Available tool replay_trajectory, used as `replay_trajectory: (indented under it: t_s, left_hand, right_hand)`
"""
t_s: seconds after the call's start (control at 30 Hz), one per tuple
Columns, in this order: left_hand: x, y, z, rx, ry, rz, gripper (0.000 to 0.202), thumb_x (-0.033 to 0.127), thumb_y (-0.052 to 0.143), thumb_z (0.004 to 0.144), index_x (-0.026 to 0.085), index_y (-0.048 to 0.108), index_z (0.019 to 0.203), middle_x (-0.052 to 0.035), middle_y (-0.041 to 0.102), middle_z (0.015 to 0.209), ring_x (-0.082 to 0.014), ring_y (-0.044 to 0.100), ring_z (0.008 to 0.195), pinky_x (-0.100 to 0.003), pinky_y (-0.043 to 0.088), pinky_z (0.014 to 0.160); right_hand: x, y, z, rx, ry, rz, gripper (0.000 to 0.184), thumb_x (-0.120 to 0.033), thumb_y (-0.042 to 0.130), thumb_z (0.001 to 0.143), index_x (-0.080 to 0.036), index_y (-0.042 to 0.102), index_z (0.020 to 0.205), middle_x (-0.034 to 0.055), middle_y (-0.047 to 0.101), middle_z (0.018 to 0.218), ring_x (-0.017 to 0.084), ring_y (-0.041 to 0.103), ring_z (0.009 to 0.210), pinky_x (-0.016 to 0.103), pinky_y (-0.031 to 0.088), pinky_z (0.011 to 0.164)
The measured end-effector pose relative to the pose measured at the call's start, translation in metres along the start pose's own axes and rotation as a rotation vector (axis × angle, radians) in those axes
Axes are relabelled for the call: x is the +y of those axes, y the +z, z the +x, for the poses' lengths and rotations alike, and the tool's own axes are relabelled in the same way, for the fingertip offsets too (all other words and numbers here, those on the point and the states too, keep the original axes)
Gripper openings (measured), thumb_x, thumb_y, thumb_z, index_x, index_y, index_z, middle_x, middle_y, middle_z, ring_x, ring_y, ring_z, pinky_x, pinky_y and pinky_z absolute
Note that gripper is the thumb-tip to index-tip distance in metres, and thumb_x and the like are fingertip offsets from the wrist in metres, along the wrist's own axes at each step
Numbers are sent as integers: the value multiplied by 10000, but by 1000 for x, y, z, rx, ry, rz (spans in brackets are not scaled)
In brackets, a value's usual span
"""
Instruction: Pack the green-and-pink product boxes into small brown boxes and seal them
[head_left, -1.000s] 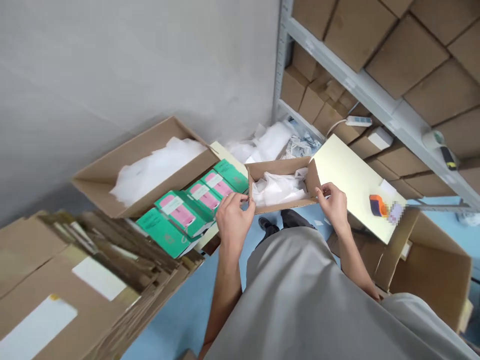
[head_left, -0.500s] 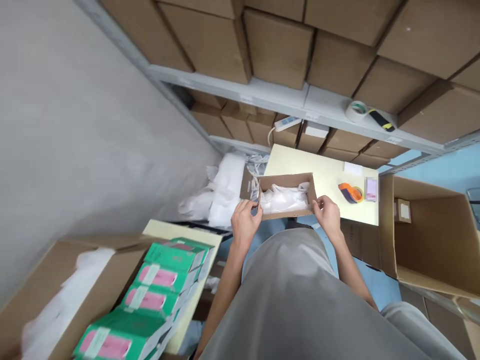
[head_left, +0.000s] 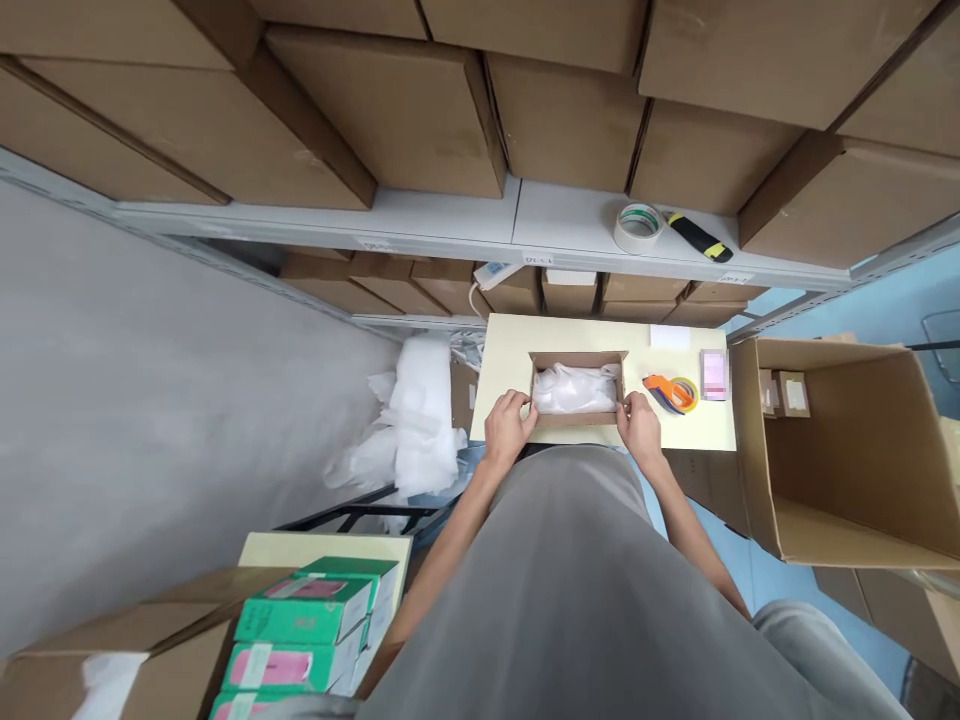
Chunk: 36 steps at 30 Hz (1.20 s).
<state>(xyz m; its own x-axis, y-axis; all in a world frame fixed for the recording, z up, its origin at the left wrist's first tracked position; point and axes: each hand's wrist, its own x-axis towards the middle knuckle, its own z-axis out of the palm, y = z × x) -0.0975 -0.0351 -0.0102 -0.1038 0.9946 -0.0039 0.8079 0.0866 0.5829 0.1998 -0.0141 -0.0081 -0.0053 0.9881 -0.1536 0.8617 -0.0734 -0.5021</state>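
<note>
A small open cardboard box (head_left: 577, 418) with white plastic wrap (head_left: 576, 388) inside rests on a pale yellow table (head_left: 510, 350). My left hand (head_left: 508, 428) grips its left near corner, fingers curled on the edge. My right hand (head_left: 638, 428) grips the right near corner in the same way. An orange tape dispenser (head_left: 670, 392) lies just right of the box, with a pink packet (head_left: 712, 373) beyond it.
A large open carton (head_left: 840, 450) stands at the right. Shelves of brown cartons (head_left: 420, 110) fill the back, with a tape roll (head_left: 637, 227) on the ledge. White packing plastic (head_left: 420, 420) is heaped at the left. Green and pink boxes (head_left: 307, 620) sit at the lower left.
I have turned right from the table with the green boxes. The small box, held in both hands, has come over the yellow table and now rests on it.
</note>
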Motion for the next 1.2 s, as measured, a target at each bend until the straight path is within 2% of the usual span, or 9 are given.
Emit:
replay_trajectory:
  t_s: [0.13, 0.27, 0.43, 0.53, 0.67, 0.77, 0.9, 1.0, 1.2]
  left_hand:
    - [-2, -4, -4, -80, 13, -117, 214, 410, 643, 1074, 243, 764, 1128, -114, 803, 1173, -297, 757, 1133, -410, 598, 995]
    - [-7, -2, -7, -190, 72, -171, 492, 489, 824, 974, 249, 736, 1395, -136, 780, 1413, -350, 710, 1359, -479, 566, 1188]
    - [-18, 12, 8, -238, 19, -160, 607, 399, 826, 985, 229, 652, 1541, -159, 792, 1400, -376, 720, 1369, -523, 562, 1217]
    - [-21, 19, 25, -150, -72, -133, 782, 315, 766, 1008, 205, 455, 1717, -213, 685, 1559, -383, 715, 1387, -526, 603, 1157]
    - [-20, 18, 49, -93, 30, -116, 1040, 292, 831, 938, 191, 272, 1809, -273, 268, 1865, -446, 477, 1646, -557, 532, 1260]
    - [-19, 15, 55, -130, 156, -101, 971, 211, 830, 910, 201, 376, 1768, -234, 292, 1871, -438, 400, 1694, -583, 419, 1359]
    - [-18, 15, 43, -97, 149, -105, 547, 198, 760, 958, 216, 674, 1498, -183, 492, 1765, -390, 473, 1640, -566, 420, 1364]
    - [-17, 22, 30, -83, 54, -139, 217, 299, 693, 1042, 234, 798, 1221, -165, 613, 1643, -376, 573, 1538, -549, 495, 1296]
    - [-19, 43, 37, -19, -253, -354, 180, 337, 694, 1023, 241, 846, 1032, -117, 776, 1350, -292, 779, 1171, -428, 610, 1079]
  right_hand:
    - [12, -5, -13, -46, -86, 138, 363, -527, 558, 1103, -221, 704, 1233, 174, 756, 1263, 342, 728, 1185, 480, 627, 992]
    - [23, -10, -14, -160, -257, 165, 502, -588, 728, 1033, -249, 737, 1403, 164, 679, 1585, 374, 613, 1479, 566, 549, 1238]
    - [31, 3, 15, -205, -199, 123, 385, -510, 649, 1082, -231, 787, 1309, 171, 799, 1351, 381, 703, 1285, 569, 607, 1131]
    - [29, 11, 39, -69, -72, 75, 574, -547, 629, 1074, -168, 670, 1503, 227, 757, 1345, 404, 707, 1264, 573, 624, 1072]
    - [22, 9, 61, 24, -89, 37, 977, -557, 701, 1025, -104, 297, 1789, 318, 504, 1666, 454, 566, 1525, 597, 549, 1208]
    - [21, 2, 67, -41, -205, 35, 970, -466, 699, 1028, -144, 242, 1820, 282, 407, 1781, 445, 472, 1629, 619, 468, 1304]
    - [25, -2, 62, -93, -276, 54, 673, -352, 637, 1047, -206, 517, 1693, 195, 534, 1738, 400, 538, 1581, 625, 452, 1321]
    - [29, 1, 55, -79, -263, 77, 371, -373, 617, 1073, -219, 765, 1377, 184, 644, 1633, 390, 617, 1480, 611, 470, 1296]
    - [30, 12, 62, -9, -53, 272, 280, -414, 600, 1061, -237, 811, 1013, 169, 739, 1497, 334, 680, 1399, 544, 526, 1228]
